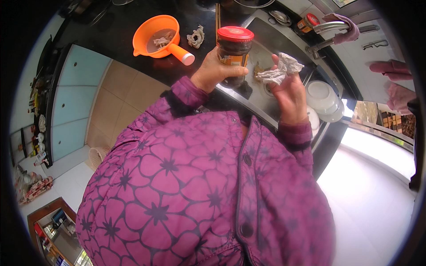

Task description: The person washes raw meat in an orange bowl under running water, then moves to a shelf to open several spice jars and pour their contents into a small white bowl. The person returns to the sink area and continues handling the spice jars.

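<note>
My left hand (211, 74) is wrapped round a dark glass jar (233, 49) with a red lid, holding it upright near the front edge of the sink. To its right, my right hand (290, 99) is raised with a crumpled white tissue (284, 71) between its fingers. The jar and the tissue are apart. Left of the jar, an orange dipper (141, 37) with a stubby handle stands on the black counter (120, 26), a pale crumpled thing inside it. Another crumpled tissue (195, 37) lies between the dipper and the jar.
The steel sink (264, 33) lies behind and below my hands, its tap (324, 44) at the right with a pink cloth (347, 31) over it. White bowls (326, 99) sit right of the sink. A second red-lidded jar (307, 23) stands at the back. Chopsticks (218, 17) lie beyond my jar.
</note>
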Demonstrator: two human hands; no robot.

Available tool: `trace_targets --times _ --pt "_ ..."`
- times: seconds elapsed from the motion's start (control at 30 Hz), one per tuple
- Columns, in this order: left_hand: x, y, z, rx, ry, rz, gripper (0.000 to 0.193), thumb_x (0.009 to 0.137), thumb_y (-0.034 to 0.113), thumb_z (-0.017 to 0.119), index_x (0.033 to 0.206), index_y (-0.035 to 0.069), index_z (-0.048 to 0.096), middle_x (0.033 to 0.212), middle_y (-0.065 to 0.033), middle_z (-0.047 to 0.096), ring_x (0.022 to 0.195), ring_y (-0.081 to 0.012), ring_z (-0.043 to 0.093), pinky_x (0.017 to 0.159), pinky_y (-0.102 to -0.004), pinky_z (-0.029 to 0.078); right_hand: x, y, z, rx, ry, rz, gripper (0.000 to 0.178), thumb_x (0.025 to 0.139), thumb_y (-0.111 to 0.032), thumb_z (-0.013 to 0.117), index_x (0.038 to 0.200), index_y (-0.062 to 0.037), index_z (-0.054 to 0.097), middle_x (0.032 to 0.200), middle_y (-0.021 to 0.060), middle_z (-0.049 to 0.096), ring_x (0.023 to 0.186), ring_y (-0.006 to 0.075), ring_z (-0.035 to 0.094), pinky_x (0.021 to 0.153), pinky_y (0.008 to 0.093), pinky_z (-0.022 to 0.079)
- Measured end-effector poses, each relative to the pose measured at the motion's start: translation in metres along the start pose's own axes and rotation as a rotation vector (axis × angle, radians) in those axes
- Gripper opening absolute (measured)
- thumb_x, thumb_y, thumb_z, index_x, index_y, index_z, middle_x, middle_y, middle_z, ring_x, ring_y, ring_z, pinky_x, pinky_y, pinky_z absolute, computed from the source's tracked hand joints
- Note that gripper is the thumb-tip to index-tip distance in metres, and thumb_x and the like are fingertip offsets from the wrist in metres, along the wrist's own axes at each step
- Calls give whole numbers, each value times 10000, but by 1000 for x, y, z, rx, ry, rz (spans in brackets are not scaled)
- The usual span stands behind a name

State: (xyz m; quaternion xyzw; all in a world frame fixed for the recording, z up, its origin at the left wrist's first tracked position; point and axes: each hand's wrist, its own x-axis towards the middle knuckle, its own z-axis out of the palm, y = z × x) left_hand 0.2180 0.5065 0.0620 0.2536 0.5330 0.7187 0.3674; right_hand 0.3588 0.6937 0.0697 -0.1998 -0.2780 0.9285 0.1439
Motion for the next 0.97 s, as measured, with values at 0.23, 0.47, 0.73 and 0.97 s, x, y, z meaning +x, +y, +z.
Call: trace_targets --times 0.23,0.47,0.73,0.97 --pt "-3 6 2 -100 17 32 482 842 143 747 1266 34 544 1162 -63 634 1016 -153 628 885 -289 500 -4 23 44 -575 -122 -425 295 1010 -186 545 1266 -40 558 1260 126 616 1043 209 619 930 341 493" --pt "-6 10 17 -75 180 284 604 796 7 754 1330 88 482 1197 -28 599 1075 -127 576 908 -286 489 18 59 106 -1147 -260 -907 451 1026 -242 501 1393 18 475 1387 229 517 1270 325 504 1061 359 385" --pt "-32 33 16 262 110 419 534 732 -25 762 1220 65 564 1080 1 633 993 -116 604 866 -301 505 47 36 91 -750 -640 -295 370 1049 -263 457 1229 32 589 1127 63 645 1031 109 583 917 238 455" --pt "-41 58 -2 -282 188 208 624 801 121 644 1380 44 425 1357 -108 510 1231 -282 526 1105 -470 397 51 26 69 -345 -378 -173 390 1032 -277 453 1249 20 584 1198 156 655 1110 259 642 1021 373 466"
